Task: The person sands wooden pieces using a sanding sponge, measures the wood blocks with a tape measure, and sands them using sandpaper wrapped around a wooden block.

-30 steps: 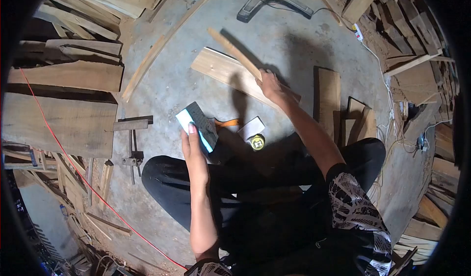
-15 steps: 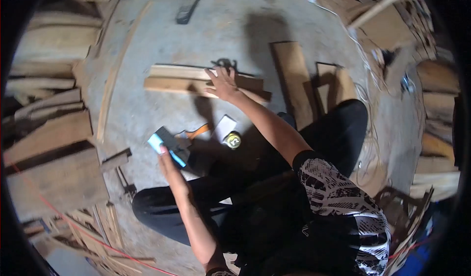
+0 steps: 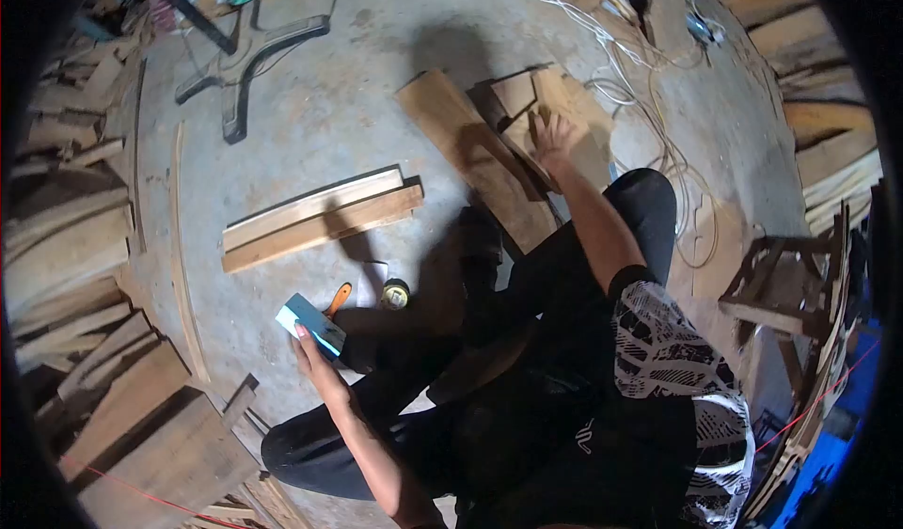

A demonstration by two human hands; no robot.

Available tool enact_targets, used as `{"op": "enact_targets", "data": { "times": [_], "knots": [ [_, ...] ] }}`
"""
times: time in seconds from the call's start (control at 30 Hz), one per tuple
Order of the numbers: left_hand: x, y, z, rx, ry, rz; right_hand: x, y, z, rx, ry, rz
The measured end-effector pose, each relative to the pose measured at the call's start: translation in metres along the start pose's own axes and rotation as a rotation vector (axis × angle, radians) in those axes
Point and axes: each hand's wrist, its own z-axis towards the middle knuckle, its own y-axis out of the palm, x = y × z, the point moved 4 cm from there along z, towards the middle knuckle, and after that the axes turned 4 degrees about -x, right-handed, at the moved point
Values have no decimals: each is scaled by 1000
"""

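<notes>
My left hand (image 3: 318, 367) grips a flat grey-blue rectangular block (image 3: 320, 328) with a bright light-blue side; its exact kind is unclear. Close to it on the floor are an orange-handled tool (image 3: 340, 295), its other end hidden, a round tape measure (image 3: 396, 294) and a partly shadowed white pad (image 3: 371, 276). At the upper right, my right hand (image 3: 555, 138) rests with fingers spread on a light wooden board (image 3: 585, 106). A small wood piece (image 3: 514, 94) lies beside that board. To its left is a long wide plank (image 3: 484, 167). Two narrow wooden strips (image 3: 324, 214) lie side by side, centre left.
A dark metal stand base (image 3: 246, 54) is at the upper left. White cables (image 3: 611, 63) and a tan hose (image 3: 682, 162) lie on the right. A wooden stool (image 3: 781, 284) stands at the right. Stacked boards (image 3: 75, 237) line the left side.
My right hand has left the two narrow strips and moved right onto the light board. The view has turned right, shifting the scene left. My left hand still holds the block.
</notes>
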Motion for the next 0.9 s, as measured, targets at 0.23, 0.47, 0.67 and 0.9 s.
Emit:
{"op": "enact_targets", "data": {
  "times": [0.23, 0.47, 0.67, 0.9],
  "knots": [
    [-6, 36, 10, -2, -14, 169, 153, -14, 134, -464, -37, 588],
    [-35, 52, 6, -22, 60, 255, 115, 42, 89, -805, -712, 932],
    [-89, 4, -2, 42, 12, 272, 62, -9, 56, -948, -656, 49],
    [-148, -11, -6, -54, 96, 693, 151, 141, 138, -448, -751, -105]
  ]
}}
